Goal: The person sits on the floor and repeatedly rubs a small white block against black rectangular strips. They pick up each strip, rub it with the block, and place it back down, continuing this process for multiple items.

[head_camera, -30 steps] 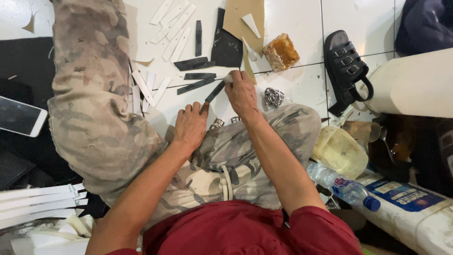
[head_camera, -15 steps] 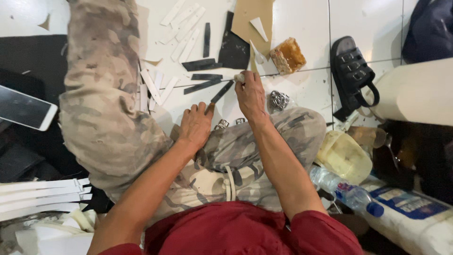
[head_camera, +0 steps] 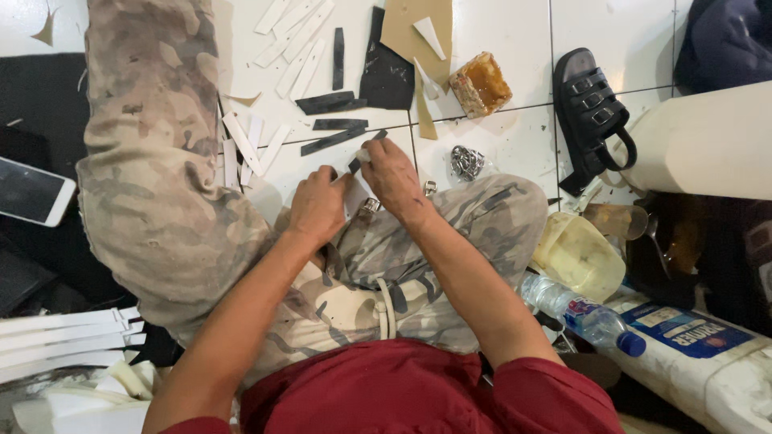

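Here, seen from the head camera, a person in camouflage trousers and a red shirt is sitting on a white tiled floor (head_camera: 515, 48), with both hands meeting above the bent knees. The right hand (head_camera: 394, 173) is pinching one end of a narrow black strip (head_camera: 366, 149) between thumb and fingertips; the strip is pointing up and away from the body. The left hand (head_camera: 318, 205) is curling closed just beside the right, at the near end of the same strip, though whether its fingers are actually gripping it cannot be told.

On the tiles beyond the hands, several more black strips (head_camera: 334, 103) are lying near a larger black sheet (head_camera: 388, 72), which is partly overlapping a tan cardboard piece (head_camera: 414, 28). White strips (head_camera: 293, 40) are lying scattered above and to the left, some touching the trouser leg. An amber block in clear wrap (head_camera: 480, 84) is sitting just right of the cardboard, and a small crumpled metallic object (head_camera: 466, 162) is lying near the right knee.

Further right, a black sandal (head_camera: 591, 112) is resting against a large pale roll (head_camera: 708, 145). A yellowish plastic container (head_camera: 579, 255) and a plastic bottle with a blue cap (head_camera: 583, 313) are lying beside the right thigh. At the left edge, a white phone (head_camera: 32, 193) is resting on a dark mat, and a stack of white strips (head_camera: 60, 341) is lying below it.
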